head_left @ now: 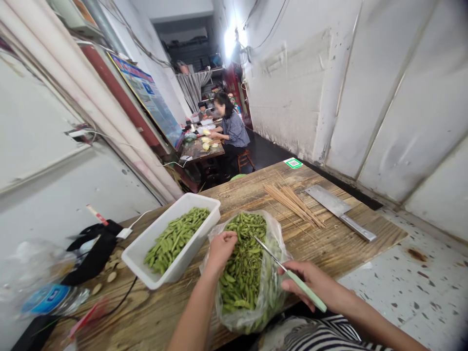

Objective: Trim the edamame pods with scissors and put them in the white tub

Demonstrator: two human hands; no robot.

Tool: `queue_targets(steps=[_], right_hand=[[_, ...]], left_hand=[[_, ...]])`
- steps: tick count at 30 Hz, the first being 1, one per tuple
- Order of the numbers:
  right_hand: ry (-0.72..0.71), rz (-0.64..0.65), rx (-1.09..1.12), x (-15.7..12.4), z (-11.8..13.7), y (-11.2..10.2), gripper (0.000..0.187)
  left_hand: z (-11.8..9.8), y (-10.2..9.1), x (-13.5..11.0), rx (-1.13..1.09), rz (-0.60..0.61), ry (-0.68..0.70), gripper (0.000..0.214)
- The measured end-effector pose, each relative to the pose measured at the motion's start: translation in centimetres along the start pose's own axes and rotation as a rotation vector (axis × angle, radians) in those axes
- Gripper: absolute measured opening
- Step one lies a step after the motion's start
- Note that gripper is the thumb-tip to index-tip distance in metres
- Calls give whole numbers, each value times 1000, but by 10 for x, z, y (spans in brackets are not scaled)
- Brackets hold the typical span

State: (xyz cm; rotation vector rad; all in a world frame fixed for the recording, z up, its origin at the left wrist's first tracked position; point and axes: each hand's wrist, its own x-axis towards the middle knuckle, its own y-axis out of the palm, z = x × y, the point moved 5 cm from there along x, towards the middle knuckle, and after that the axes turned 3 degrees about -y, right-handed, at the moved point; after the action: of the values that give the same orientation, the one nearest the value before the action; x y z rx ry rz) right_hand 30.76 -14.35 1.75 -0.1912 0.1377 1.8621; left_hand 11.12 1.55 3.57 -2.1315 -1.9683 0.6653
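The left hand (221, 248) is down in the clear bag of edamame pods (244, 278), fingers curled among them, can't tell if it's actually pinching one. The right hand (310, 282) is closed round the pale green handle of a small knife (288, 270), blade pointing over the bag toward the left hand. A white tray (183, 265) of pods sits just left of the left hand, with bamboo skewers (294, 204) and a cleaver (340, 212) beyond the right hand

Around the left hand (220, 249), a clear crinkled plastic bag (272, 297) shines. In the right hand (310, 283), a shiny metal knife (278, 262) with matt mint-green plastic handle; beneath, a rough brown wooden table (329, 253).
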Motion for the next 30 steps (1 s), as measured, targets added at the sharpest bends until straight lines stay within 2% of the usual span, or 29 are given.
queue_targets(steps=[5,11,15,18,21,25,27,30], right_hand=[[-3,-20,-13,1,-3,-5,44],[1,-34,-68,2,-5,-6,45],[-5,-30,-107,2,3,-4,47],[-61,-34,-162,0,19,-3,49],[-138,-19,-303,-2,39,-1,44],[-185,-18,-447,-1,53,2,43],[-201,-14,-478,1,55,4,42],[-205,0,-488,2,56,7,43]], left_hand=[[-7,16,17,418,-71,98,7],[-11,17,15,598,-49,191,14],[-19,5,7,562,-68,240,26],[-24,-2,-10,490,-47,282,35],[-26,-2,-33,305,53,296,37],[-27,6,-57,59,251,190,39],[-29,8,-65,27,297,162,40],[-32,9,-72,14,303,162,40]])
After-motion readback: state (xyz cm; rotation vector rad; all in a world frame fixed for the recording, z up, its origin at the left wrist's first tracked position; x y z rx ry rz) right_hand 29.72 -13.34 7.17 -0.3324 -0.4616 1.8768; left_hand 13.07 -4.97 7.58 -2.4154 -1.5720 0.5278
